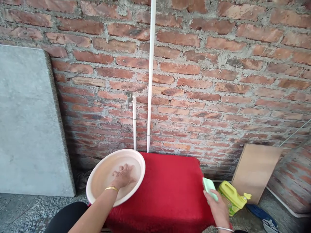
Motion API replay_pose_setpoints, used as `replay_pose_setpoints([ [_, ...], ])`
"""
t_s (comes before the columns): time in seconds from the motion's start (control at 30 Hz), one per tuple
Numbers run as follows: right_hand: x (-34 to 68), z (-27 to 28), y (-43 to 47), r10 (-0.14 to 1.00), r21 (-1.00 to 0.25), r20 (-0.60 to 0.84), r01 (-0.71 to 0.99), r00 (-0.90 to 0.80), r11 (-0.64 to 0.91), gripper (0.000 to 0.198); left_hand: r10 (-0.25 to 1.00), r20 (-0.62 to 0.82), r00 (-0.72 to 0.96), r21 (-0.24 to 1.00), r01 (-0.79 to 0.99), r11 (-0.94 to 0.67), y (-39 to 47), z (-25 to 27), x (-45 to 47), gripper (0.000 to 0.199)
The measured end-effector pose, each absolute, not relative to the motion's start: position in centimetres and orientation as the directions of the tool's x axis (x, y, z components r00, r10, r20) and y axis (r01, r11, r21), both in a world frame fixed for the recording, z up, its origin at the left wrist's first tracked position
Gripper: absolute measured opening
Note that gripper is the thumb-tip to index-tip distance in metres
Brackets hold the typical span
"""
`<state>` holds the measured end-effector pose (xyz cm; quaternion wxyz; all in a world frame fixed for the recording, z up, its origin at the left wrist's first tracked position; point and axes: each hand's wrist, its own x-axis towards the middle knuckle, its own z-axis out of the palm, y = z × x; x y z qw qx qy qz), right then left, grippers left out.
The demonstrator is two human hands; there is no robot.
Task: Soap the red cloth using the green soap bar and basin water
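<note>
A wide cream basin (97,165) with shallow water in it rests on the left part of a red cloth-covered table (170,184). My left hand (122,176), with a yellow bangle at the wrist, reaches into the basin. Its fingers are spread and partly in the water, and it grips nothing. At the table's right edge, my right hand (218,205) is closed around a pale green, rounded block (209,187). The block could be a bar of soap or the back of a brush; I cannot tell which. The fingers cover its lower part.
Right of the table stands a yellow jug (232,197), with blue slippers (261,215) on the floor beside it. A brown board (257,171) leans on the brick wall. Behind the basin are a tap (128,99) and a white pipe (150,74). A grey slab (29,123) leans at left.
</note>
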<state>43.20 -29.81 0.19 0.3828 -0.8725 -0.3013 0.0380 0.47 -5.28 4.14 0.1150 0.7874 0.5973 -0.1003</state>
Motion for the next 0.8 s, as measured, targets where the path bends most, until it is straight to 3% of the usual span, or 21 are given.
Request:
replay_pose_setpoints([
  [0.17, 33.9, 0.1, -28.0, 0.879, -0.606, 0.217, 0.765, 0.425, -0.22, 0.032, 0.937, -0.249, 0.247, 0.06, 0.969, -0.24, -5.4, 3.8, 0.2, 0.066],
  [0.27, 31.3, 0.7, -27.9, 0.959, -0.476, 0.161, 0.87, 0.232, -0.131, 0.029, 0.939, -0.243, 0.241, 0.06, 0.97, -0.234, -5.2, 3.5, -0.1, 0.067],
  [0.43, 36.9, 1.4, -29.8, 0.908, -0.354, 0.105, 0.868, 0.407, -0.348, 0.032, 0.926, -0.293, 0.237, 0.051, 0.971, -0.232, -4.5, 3.2, -0.5, 0.077],
  [0.57, 43.9, 1.2, -32.6, 0.712, -0.251, 0.1, 0.71, 0.695, -0.657, 0.038, 0.932, -0.278, 0.232, 0.024, 0.972, -0.235, -4.1, 2.7, -0.7, 0.078],
  [0.63, 45.3, 1.4, -33.3, 0.62, -0.27, 0.103, 0.621, 0.778, -0.736, 0.042, 0.934, -0.273, 0.229, 0.01, 0.972, -0.236, -4.0, 2.4, -0.8, 0.076],
  [0.7, 44.8, 1.7, -33.1, 0.618, -0.348, 0.115, 0.615, 0.777, -0.708, 0.042, 0.934, -0.275, 0.229, -0.001, 0.971, -0.239, -3.9, 2.1, -0.8, 0.074],
  [0.8, 41.0, 2.0, -31.4, 0.748, -0.501, 0.143, 0.699, 0.648, -0.51, 0.034, 0.935, -0.278, 0.222, -0.009, 0.972, -0.234, -4.0, 2.2, -0.8, 0.073],
])
